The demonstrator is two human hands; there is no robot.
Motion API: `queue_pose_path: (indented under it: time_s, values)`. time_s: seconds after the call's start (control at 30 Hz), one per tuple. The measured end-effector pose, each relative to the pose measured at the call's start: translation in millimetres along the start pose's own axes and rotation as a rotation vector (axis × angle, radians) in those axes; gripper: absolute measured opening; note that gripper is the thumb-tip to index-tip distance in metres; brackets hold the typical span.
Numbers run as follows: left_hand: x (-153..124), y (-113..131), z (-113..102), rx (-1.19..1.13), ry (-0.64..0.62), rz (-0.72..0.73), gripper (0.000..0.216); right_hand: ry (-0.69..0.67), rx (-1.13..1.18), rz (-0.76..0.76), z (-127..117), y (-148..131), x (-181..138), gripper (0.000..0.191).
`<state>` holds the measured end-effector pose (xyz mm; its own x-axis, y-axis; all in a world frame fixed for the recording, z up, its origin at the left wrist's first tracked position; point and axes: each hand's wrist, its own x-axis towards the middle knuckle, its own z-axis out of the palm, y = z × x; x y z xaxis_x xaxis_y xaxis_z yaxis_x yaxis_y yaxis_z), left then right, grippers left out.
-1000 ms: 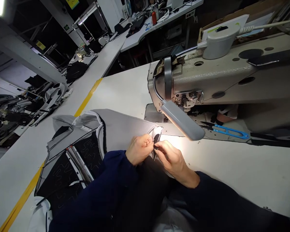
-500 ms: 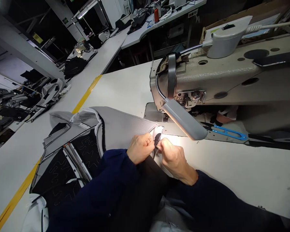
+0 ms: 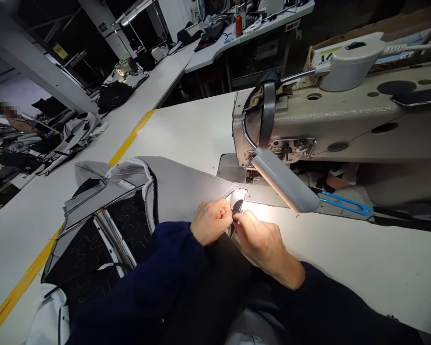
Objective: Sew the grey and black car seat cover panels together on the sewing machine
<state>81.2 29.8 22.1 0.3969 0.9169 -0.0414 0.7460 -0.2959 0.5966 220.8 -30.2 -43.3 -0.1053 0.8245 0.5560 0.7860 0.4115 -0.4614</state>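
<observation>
A large sewn cover [image 3: 187, 184] of grey fabric with black stitched panels lies across the table, its narrow corner under the lamp light. My left hand [image 3: 211, 221] is closed, pinching the cover's edge at that corner. Right beside it, my right hand [image 3: 260, 239] is closed too, thumb and finger pinched at the same dark edge. A small black flap [image 3: 238, 206] and white backing show just above the fingertips. Exactly what lies between the right fingertips is hidden. Both hands are in front of the sewing machine [image 3: 330, 120], apart from its needle area.
A grey lamp [image 3: 285, 179] hangs low over the table, close to my right hand. A blue slotted plastic piece [image 3: 346, 203] lies on the machine bed. Yellow tape [image 3: 132, 136] crosses the white table [image 3: 187, 129]. A person [image 3: 16, 117] is at the far left among piled covers.
My right hand has shifted slightly right and down, still at the cover's corner. My left hand keeps its pinch. The view has turned a little, and a person now shows at the far left.
</observation>
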Motion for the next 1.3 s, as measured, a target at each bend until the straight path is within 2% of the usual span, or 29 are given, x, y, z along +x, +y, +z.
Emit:
queue_pose_path:
  time_s: [0.17,0.27,0.33,0.47,0.57,0.63,0.73,0.9,1.07,1.17,1.3]
  values:
    - [1,0,2,0.03,0.012,0.02,0.014,0.027,-0.224,-0.083,6,-2,4,0.02]
    - [2,-1,3,0.034,0.026,0.035,0.013,-0.01,-0.208,-0.094,9,4,3,0.018]
    - [2,-1,3,0.021,0.026,0.035,0.014,-0.037,-0.074,-0.043,9,9,2,0.018]
    - [0,1,0,-0.005,0.013,0.011,0.015,-0.052,0.388,0.149,2,15,-2,0.019]
    - [0,1,0,-0.008,0.008,0.003,0.016,0.003,0.518,0.286,-4,20,-7,0.02]
    - [0,0,1,-0.027,-0.001,-0.01,0.015,0.026,0.47,0.271,-6,23,-9,0.018]
    - [0,-1,2,-0.062,-0.006,-0.016,0.016,0.049,0.292,0.108,-2,25,-5,0.009]
    - [1,-1,4,0.004,0.067,0.019,0.025,0.042,-0.035,-0.037,3,22,11,0.013]
    - [2,-3,7,0.009,0.065,0.022,0.023,0.007,-0.225,-0.128,6,23,16,0.021]
    - [2,-2,6,-0.022,0.047,0.005,0.018,0.028,-0.225,-0.102,7,26,16,0.021]
    - [0,0,3,-0.062,0.02,-0.025,0.016,0.085,-0.068,-0.018,3,31,10,0.018]
